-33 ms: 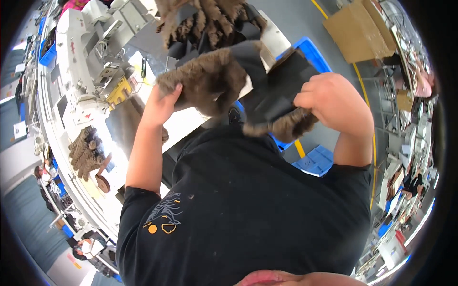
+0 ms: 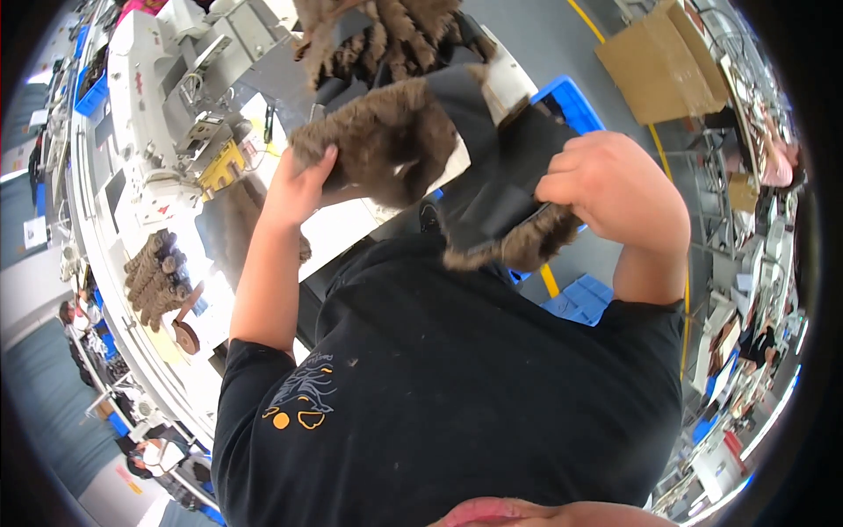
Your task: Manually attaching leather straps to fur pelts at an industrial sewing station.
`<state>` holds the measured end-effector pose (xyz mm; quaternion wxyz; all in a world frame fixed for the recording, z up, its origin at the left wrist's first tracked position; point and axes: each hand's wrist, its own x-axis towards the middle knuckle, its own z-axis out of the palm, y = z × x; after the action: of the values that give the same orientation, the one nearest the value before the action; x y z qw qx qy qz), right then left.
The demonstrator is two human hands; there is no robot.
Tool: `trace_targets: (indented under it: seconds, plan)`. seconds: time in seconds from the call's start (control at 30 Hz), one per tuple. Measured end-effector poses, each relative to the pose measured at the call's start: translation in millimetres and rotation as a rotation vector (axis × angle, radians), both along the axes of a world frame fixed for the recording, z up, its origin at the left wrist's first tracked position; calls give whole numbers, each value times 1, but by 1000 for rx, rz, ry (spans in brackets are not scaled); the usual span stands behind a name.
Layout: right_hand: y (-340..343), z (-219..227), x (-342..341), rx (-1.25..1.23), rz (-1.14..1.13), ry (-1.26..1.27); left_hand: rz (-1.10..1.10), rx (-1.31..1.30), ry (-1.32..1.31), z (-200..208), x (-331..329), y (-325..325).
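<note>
My left hand (image 2: 301, 183) is closed on one end of a brown fur piece with black panels (image 2: 386, 136), its thumb lying over the fur. At the other end my right hand (image 2: 597, 180) grips a black panel of the same piece with bent fingers. That black panel (image 2: 500, 184) hangs slanting between the hands, with a fluffy brown fur edge along its bottom. Behind the held piece lies a heap of similar brown and black fur pieces (image 2: 386, 35). The fingertips of my right hand are partly hidden.
A white sewing machine (image 2: 145, 114) stands on the white table at the left. Near it lies a bundle of rolled brown fur (image 2: 160, 279). Blue crates (image 2: 580, 110) and a cardboard box (image 2: 663, 66) are on the right, with a flat blue crate (image 2: 580, 299) on the floor.
The black panel under my right hand has swung slightly, its fur edge now a little lower and spread out more. Both hands keep their hold with hardly any shift.
</note>
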<state>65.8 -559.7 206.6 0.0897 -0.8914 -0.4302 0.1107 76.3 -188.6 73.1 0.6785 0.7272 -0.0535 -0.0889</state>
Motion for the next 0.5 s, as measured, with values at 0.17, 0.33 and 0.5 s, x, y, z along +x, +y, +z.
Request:
trace_targets:
  seconds: [0.17,0.33,0.5]
  plan:
    - [94,33,31,185,225,-148,-63,7,-153,37,4,19]
    - [189,35,55,411,194,-310,-159,-315,-198,35,-32,74]
    - [267,19,48,336,367,-204,-112,-170,-639,18,-60,130]
